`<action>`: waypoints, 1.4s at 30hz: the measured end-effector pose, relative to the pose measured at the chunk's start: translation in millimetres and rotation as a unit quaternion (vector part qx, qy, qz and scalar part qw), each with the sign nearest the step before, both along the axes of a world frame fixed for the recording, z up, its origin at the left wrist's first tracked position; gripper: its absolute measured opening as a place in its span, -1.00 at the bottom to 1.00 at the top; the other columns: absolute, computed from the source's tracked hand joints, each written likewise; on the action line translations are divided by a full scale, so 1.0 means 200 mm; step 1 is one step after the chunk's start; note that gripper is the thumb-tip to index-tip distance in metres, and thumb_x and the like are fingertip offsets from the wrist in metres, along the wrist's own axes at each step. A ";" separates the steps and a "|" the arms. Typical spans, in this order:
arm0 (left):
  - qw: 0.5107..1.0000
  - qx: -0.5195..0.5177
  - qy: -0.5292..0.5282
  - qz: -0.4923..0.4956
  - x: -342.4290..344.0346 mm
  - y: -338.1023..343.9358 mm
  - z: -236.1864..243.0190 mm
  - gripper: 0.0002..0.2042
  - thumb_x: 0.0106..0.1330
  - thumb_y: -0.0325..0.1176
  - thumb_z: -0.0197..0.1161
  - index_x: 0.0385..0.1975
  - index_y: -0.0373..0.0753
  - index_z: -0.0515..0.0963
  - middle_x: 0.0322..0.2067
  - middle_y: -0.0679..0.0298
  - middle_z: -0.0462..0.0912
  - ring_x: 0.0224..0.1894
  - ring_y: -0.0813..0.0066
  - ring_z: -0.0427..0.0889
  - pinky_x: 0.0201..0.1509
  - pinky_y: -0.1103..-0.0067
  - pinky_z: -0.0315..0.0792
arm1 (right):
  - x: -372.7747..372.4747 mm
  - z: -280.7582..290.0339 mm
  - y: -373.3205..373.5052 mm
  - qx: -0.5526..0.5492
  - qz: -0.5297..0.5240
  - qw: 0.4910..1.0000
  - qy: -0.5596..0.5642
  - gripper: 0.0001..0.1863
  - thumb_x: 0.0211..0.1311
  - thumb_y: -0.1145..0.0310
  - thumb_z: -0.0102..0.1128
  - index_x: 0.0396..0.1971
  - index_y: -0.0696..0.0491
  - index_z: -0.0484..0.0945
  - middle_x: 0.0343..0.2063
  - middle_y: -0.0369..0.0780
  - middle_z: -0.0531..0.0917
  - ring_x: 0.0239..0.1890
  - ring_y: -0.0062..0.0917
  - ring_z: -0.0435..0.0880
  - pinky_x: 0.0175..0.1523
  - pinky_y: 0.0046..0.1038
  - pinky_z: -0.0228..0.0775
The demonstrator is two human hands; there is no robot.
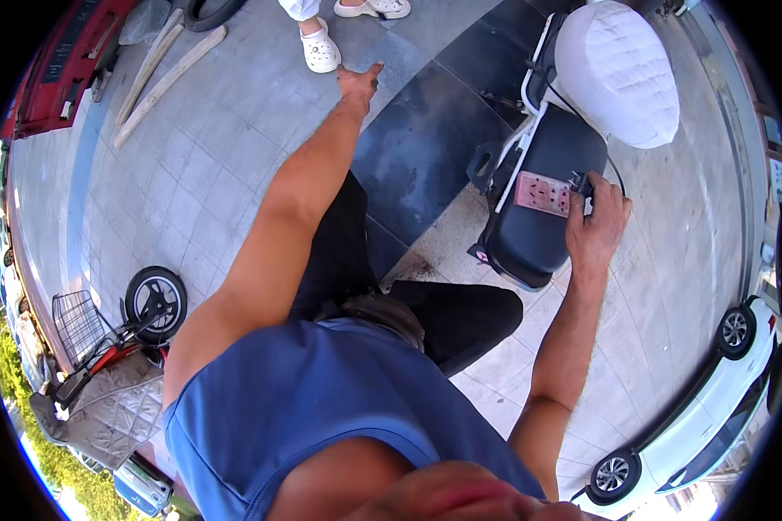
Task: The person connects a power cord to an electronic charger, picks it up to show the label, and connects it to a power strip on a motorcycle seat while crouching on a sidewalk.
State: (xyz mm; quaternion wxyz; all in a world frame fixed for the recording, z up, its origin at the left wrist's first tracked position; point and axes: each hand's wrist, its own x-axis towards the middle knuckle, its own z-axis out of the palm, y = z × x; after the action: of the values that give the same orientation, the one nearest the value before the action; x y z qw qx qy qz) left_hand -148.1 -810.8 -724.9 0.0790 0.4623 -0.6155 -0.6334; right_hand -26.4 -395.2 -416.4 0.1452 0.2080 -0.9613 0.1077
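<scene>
My right hand point(598, 221) is closed around a black plug point(579, 183) at the right end of a pink power strip point(543, 193). The strip lies flat on the black seat point(547, 239) of a scooter, its socket holes facing up. Whether the plug's pins sit in a socket is hidden by my fingers. A thin black cable point(619, 171) curves beside that hand. Far ahead, my left hand point(359, 84) reaches out with fingers apart and nothing in it, close to another person's white clog point(321, 49).
A white quilted cover point(621, 74) bulges over the scooter's far end. Wooden poles point(169, 87) and a tyre point(213, 10) lie at the far left. A bicycle with a wire basket point(80, 326) stands left; a white car point(695, 425) is parked at the right.
</scene>
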 end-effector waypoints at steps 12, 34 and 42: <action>0.900 -0.321 -0.159 0.248 0.53 -0.92 -0.32 -0.16 0.11 0.00 0.57 0.19 -0.42 0.25 0.19 -0.22 0.36 0.06 -0.16 0.60 0.13 0.10 0.54 | -0.06 -0.37 0.00 0.036 -0.076 0.995 0.055 -0.69 0.34 0.32 0.26 0.01 0.11 0.62 -0.15 -0.06 0.70 -0.08 -0.13 0.63 0.06 -0.18 0.37; 0.865 -0.423 -0.262 0.072 1.16 -1.28 -0.14 -0.30 0.34 0.39 0.09 -0.16 -0.30 0.57 -0.23 -0.11 0.75 -0.10 -0.21 0.72 -0.01 0.07 0.54 | -0.07 -0.38 0.01 0.034 -0.087 0.994 0.061 -0.69 0.38 0.26 0.23 0.02 0.07 0.63 -0.13 -0.06 0.70 -0.06 -0.09 0.64 0.08 -0.15 0.41; 0.941 0.193 0.134 -0.243 0.78 -0.71 0.15 -0.55 0.57 0.04 0.07 -0.34 -0.28 0.56 -0.37 0.09 0.68 -0.29 0.19 0.69 -0.06 0.26 0.61 | -0.08 -0.39 0.02 0.029 -0.104 0.991 0.078 -0.71 0.34 0.26 0.27 -0.01 0.04 0.66 -0.19 -0.08 0.71 -0.13 -0.12 0.65 0.01 -0.18 0.43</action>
State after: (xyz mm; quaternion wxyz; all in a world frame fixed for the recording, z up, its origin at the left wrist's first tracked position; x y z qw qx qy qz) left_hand 7.8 -952.2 -694.8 -0.0867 0.2159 -0.5585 -0.7962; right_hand -42.2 -391.1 -494.3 0.2239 0.1188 -0.9662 0.0477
